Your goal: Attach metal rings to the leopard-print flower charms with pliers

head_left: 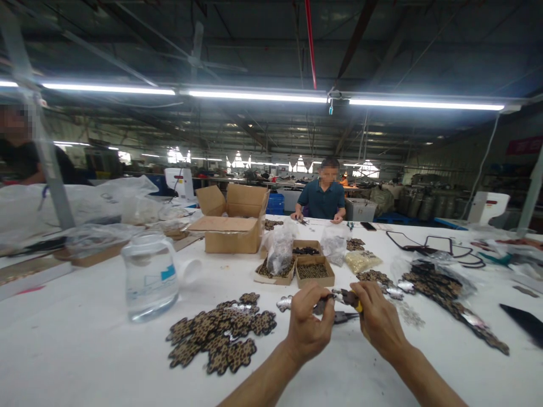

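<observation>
Over the white table, my left hand (310, 321) pinches a small dark piece (319, 307); its exact kind is unclear. My right hand (380, 315) is wrapped round pliers (350, 298) with some yellow on the handle, their jaws close to the left fingertips. Below them shows a dark pointed tool (347, 317), partly hidden by my hands. A heap of leopard-print patches (223, 332) with black edges lies to the left. More such patches (436, 282) spread out at the right. Small clear bits (409, 314) lie beside my right hand.
Small boxes of metal studs (314, 270) and a clear plastic bag (280, 249) stand ahead. Behind is an open cardboard box (233, 234). A water jug (150, 277) stands left. Across the table sits a co-worker (321, 196). A dark flat object (524, 323) lies far right.
</observation>
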Demonstrator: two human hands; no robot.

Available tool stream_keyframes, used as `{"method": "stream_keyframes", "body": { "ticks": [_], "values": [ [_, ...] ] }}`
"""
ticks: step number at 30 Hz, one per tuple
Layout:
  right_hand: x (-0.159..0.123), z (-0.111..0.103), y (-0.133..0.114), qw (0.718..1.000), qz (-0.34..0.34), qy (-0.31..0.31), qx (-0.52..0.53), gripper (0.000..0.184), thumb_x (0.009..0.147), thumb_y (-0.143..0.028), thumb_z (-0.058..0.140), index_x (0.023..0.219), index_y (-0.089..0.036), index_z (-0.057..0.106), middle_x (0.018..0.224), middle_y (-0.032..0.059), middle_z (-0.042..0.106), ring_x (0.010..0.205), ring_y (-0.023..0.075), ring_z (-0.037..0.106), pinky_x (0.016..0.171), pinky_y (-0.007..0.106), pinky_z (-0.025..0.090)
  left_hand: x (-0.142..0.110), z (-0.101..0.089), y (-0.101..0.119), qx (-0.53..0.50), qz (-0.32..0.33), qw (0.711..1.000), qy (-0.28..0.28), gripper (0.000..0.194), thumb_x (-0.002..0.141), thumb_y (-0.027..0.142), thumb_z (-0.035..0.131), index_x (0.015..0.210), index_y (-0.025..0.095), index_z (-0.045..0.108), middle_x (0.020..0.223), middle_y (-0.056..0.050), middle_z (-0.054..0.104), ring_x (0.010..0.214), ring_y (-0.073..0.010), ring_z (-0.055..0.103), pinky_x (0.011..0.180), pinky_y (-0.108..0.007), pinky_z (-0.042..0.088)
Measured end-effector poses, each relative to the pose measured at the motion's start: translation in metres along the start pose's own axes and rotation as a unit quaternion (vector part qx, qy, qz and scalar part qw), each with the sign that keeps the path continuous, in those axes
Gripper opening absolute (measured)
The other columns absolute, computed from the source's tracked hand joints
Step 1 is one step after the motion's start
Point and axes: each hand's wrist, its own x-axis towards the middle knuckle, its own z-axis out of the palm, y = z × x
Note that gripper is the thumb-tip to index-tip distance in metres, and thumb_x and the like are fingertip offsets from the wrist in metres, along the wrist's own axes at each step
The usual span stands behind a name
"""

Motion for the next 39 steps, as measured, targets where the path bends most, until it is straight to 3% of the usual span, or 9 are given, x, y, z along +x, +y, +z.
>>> {"method": "stream_keyframes", "body": {
  "ticks": [4, 9, 29, 36, 39],
  "values": [
    [-0.0001, 0.0016, 0.0027, 1.000, 0.000, 0.014, -0.002, 0.044, 0.088, -0.006, 0.044, 0.130, -0.018, 0.048, 0.111, 0.0145, 0.057, 0.106, 0.0303, 0.052, 0.083, 0.045, 0.053, -0.0001, 0.0001, 0.0001, -0.001, 0.004, 1.000, -0.004, 0.005, 0.084, 0.013, 0.057, 0.085, 0.018, 0.059, 0.078, -0.005, 0.059, 0.076, -0.0179, 0.053, 0.069, -0.031, 0.039],
    [-0.0010, 0.0021, 0.0048, 1.000, -0.002, 0.021, -0.018, 0.048, 0.087, -0.004, 0.042, 0.133, -0.016, 0.046, 0.115, 0.0162, 0.055, 0.110, 0.0312, 0.051, 0.082, 0.044, 0.053, 0.0004, -0.0003, -0.0001, -0.001, 0.006, 1.000, -0.010, 0.005, 0.084, 0.013, 0.058, 0.084, 0.018, 0.059, 0.077, -0.005, 0.058, 0.076, -0.0181, 0.053, 0.069, -0.031, 0.039],
    [0.0008, 0.0012, 0.0015, 0.999, 0.012, 0.035, -0.013, 0.017, 0.094, -0.012, 0.045, 0.107, -0.018, 0.054, 0.098, 0.0106, 0.058, 0.095, 0.0258, 0.054, 0.084, 0.040, 0.047, 0.0007, 0.0000, 0.0018, 0.004, 0.015, 1.000, -0.019, 0.006, 0.084, 0.013, 0.056, 0.083, 0.018, 0.058, 0.077, -0.005, 0.058, 0.074, -0.0174, 0.053, 0.068, -0.031, 0.039],
    [-0.0001, -0.0002, 0.0025, 0.999, 0.014, 0.034, -0.007, 0.017, 0.093, -0.013, 0.045, 0.106, -0.018, 0.056, 0.097, 0.0108, 0.059, 0.093, 0.0257, 0.054, 0.081, 0.040, 0.049, 0.0001, 0.0012, 0.0023, 0.005, 0.017, 1.000, -0.019, 0.005, 0.084, 0.013, 0.057, 0.083, 0.018, 0.059, 0.075, -0.005, 0.057, 0.073, -0.0172, 0.052, 0.067, -0.031, 0.039],
    [0.0016, -0.0001, 0.0006, 0.999, 0.012, 0.039, 0.018, 0.034, 0.091, -0.008, 0.043, 0.122, -0.018, 0.053, 0.108, 0.0130, 0.058, 0.102, 0.0270, 0.055, 0.083, 0.042, 0.052, 0.0009, 0.0018, 0.0015, 0.007, 0.024, 1.000, -0.010, 0.006, 0.084, 0.013, 0.057, 0.085, 0.018, 0.059, 0.076, -0.005, 0.058, 0.074, -0.0174, 0.053, 0.068, -0.031, 0.040]
  ]
}}
